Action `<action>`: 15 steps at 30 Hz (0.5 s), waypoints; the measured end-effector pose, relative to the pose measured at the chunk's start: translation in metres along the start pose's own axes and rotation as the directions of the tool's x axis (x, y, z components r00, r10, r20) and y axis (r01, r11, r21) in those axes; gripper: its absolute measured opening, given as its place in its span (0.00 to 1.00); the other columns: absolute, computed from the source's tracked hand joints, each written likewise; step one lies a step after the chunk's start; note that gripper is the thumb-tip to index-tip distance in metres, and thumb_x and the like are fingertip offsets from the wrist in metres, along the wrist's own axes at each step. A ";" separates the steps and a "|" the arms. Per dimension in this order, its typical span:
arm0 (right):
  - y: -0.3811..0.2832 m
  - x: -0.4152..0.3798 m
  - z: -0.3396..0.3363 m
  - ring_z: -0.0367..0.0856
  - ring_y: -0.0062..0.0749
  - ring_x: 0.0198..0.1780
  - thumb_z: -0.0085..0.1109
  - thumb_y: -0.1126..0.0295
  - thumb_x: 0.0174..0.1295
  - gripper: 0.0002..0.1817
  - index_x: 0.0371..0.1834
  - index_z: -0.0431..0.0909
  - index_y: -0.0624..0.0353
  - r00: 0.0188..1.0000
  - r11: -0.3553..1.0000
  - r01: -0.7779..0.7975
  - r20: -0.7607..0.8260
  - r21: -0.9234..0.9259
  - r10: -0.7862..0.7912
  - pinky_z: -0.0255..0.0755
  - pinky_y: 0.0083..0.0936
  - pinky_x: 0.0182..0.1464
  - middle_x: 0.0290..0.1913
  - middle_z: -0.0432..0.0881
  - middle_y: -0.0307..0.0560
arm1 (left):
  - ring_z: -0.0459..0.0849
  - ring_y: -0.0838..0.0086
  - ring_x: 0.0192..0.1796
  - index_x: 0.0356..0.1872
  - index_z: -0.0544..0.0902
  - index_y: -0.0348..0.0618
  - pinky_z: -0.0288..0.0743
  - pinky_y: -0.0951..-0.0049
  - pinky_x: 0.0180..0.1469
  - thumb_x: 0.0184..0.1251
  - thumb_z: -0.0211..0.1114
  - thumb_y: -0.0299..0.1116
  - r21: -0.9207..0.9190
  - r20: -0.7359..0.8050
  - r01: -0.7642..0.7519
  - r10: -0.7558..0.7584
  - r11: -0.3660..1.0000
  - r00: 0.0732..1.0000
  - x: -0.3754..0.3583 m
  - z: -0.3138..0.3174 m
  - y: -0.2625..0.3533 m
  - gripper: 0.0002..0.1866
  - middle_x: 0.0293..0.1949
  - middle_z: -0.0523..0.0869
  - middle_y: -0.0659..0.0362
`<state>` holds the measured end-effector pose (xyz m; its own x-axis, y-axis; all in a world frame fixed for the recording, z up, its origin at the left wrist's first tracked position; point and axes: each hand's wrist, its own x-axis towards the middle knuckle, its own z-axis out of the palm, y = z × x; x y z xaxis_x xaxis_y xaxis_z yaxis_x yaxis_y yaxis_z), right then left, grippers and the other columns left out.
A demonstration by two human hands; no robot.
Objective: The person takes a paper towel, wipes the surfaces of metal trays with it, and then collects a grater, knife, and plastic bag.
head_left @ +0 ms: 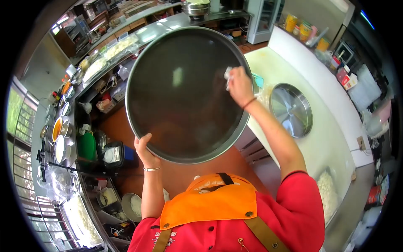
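Observation:
A large round dark pan (184,101) with a raised silvery rim is held up in front of my body, its inner face toward me. My left hand (145,152) grips the rim at the lower left, the thumb over the edge. Near the pan's right side, my right hand (240,87) is closed on a crumpled white cloth or tissue (228,74), held against or close to the inner surface. The fingers of the left hand behind the rim are hidden.
On the pale counter (323,143) at the right lie a round metal pan (291,110) and a bag of white pieces (326,189). Bowls, trays and a green lid (86,146) line the left. A steel bowl (195,9) stands at the back.

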<state>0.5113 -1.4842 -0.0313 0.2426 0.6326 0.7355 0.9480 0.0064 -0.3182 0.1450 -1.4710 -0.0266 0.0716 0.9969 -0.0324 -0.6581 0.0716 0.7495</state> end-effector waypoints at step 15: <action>-0.143 -0.150 0.014 0.81 0.46 0.42 0.59 0.75 0.58 0.06 0.38 0.80 0.55 0.757 0.752 0.003 0.490 0.659 -0.432 0.76 0.37 0.44 0.37 0.79 0.48 | 0.83 0.77 0.42 0.51 0.83 0.31 0.76 0.76 0.49 0.60 0.63 0.18 0.209 0.196 -0.112 0.071 0.972 0.978 0.012 0.005 -0.022 0.16 0.42 0.87 0.58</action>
<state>0.3368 -1.5692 -0.1046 -0.3269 0.8556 0.4012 0.5783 0.5169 -0.6311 0.1644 -1.4604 -0.0400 0.1704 0.9738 0.1507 -0.4907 -0.0488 0.8699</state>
